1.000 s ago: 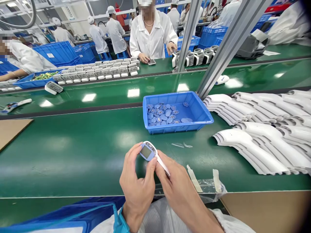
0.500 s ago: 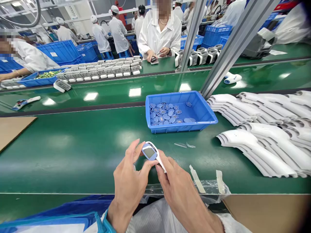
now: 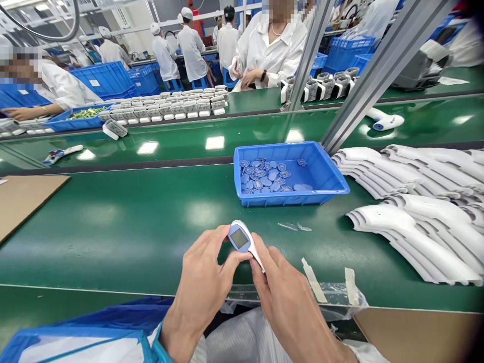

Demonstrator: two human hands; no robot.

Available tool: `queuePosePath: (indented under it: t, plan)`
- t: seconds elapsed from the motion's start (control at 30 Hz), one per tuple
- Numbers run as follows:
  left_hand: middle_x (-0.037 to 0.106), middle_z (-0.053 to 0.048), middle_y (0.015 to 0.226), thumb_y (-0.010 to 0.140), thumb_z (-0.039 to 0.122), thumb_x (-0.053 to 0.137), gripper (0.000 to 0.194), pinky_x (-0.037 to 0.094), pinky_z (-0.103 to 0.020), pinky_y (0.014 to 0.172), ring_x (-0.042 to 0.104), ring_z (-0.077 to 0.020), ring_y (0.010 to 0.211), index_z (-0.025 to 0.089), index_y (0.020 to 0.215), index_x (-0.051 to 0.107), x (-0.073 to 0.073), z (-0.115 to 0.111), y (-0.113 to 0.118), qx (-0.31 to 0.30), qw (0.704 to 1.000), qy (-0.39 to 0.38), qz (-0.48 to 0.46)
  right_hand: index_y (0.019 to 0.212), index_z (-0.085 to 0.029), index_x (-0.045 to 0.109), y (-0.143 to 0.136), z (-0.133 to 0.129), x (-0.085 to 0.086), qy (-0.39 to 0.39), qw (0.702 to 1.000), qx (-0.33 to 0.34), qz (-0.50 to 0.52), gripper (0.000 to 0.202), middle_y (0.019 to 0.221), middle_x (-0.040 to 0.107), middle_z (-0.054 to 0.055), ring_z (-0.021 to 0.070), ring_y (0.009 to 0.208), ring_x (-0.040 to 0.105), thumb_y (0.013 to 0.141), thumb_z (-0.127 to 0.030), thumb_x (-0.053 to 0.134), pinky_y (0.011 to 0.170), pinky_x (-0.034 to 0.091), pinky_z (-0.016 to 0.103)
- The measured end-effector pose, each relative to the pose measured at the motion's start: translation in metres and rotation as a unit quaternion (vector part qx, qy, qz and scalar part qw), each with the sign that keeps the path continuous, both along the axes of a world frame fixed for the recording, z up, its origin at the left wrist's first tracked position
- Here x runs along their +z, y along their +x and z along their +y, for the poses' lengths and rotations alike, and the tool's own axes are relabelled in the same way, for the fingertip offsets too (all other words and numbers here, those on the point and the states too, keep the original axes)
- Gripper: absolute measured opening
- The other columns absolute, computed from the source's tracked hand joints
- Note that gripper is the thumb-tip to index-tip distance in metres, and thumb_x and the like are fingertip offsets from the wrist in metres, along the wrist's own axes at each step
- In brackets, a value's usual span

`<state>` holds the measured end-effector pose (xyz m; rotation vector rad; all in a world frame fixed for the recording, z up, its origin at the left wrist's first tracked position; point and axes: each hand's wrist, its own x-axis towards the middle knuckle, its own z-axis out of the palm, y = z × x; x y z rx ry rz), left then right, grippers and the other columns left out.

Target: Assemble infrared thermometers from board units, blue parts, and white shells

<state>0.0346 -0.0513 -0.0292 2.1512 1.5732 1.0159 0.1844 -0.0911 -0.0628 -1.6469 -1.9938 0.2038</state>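
Observation:
A small white device with a blue face and a grey screen is held between both hands above the green bench. My left hand pinches its wide, blue-faced end between thumb and fingers. My right hand grips the narrow white end. Beyond the hands stands a blue bin with many small blue oval parts on its left side. Clear plastic scraps lie on the bench between the bin and my right hand.
White curved shells are stacked at the right. A cardboard sheet lies at the left. Tape strips hold a clear bag at the front edge. A metal post rises behind the bin. Co-workers in white stand across the conveyor.
The blue face now sits flush against the white body, where a gap showed at its upper edge. The view has shifted slightly left. The co-worker opposite no longer holds an item over the bench.

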Motion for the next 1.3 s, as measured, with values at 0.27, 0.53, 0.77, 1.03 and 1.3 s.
queuePosePath:
  t: [0.27, 0.53, 0.77, 1.03, 1.3]
  plan:
    - [0.078, 0.002, 0.092, 0.078, 0.02, 0.078, 0.021, 0.057, -0.027, 0.075, 0.073, -0.0184, 0.081, 0.023, 0.099, 0.074, 0.012, 0.003, 0.003, 0.027, 0.99, -0.126, -0.051, 0.136, -0.008, 0.05, -0.006, -0.003, -0.003, 0.043, 0.999, -0.014, -0.016, 0.042, 0.086, 0.071, 0.008, 0.0178, 0.058, 0.069, 0.106, -0.027, 0.027, 0.041, 0.044, 0.027]
    - [0.078, 0.004, 0.086, 0.078, 0.017, 0.077, 0.017, 0.056, -0.023, 0.072, 0.073, -0.0149, 0.078, 0.021, 0.094, 0.073, 0.022, 0.011, 0.004, 0.011, 0.971, -0.213, -0.109, 0.133, -0.005, 0.054, -0.003, 0.004, 0.0, 0.096, 0.995, 0.002, -0.023, 0.041, 0.076, 0.07, 0.006, 0.0169, 0.049, 0.063, 0.103, -0.018, 0.029, 0.041, 0.043, 0.028]
    - [0.072, -0.004, 0.107, 0.064, 0.03, 0.089, 0.043, 0.052, -0.034, 0.091, 0.065, -0.0242, 0.103, 0.021, 0.102, 0.071, 0.006, 0.024, -0.003, 0.029, 0.995, -0.062, -0.069, 0.127, -0.017, 0.062, 0.012, 0.012, 0.009, -0.044, 0.981, 0.085, 0.169, 0.035, 0.077, 0.069, 0.004, 0.0133, 0.054, 0.055, 0.102, -0.027, 0.039, 0.052, 0.042, 0.025]
    - [0.067, 0.002, 0.088, 0.088, 0.034, 0.069, 0.019, 0.044, -0.024, 0.072, 0.057, -0.0136, 0.08, 0.019, 0.1, 0.066, 0.004, 0.025, 0.001, -0.15, 0.919, -0.329, -0.159, 0.091, -0.017, 0.064, 0.038, 0.013, 0.032, -0.438, 0.75, 0.072, 0.49, 0.046, 0.081, 0.06, 0.001, 0.0024, 0.047, 0.031, 0.096, -0.06, 0.048, 0.04, 0.022, 0.019]
    - [0.068, -0.004, 0.091, 0.089, 0.033, 0.068, 0.023, 0.043, -0.024, 0.073, 0.059, -0.0153, 0.083, 0.015, 0.103, 0.066, -0.006, 0.032, 0.003, -0.193, 0.815, -0.457, -0.3, 0.114, -0.025, 0.069, 0.071, 0.007, 0.028, -0.319, 0.89, 0.074, 0.318, 0.042, 0.1, 0.071, 0.005, 0.015, 0.073, 0.063, 0.098, -0.056, 0.046, 0.062, 0.052, 0.027]
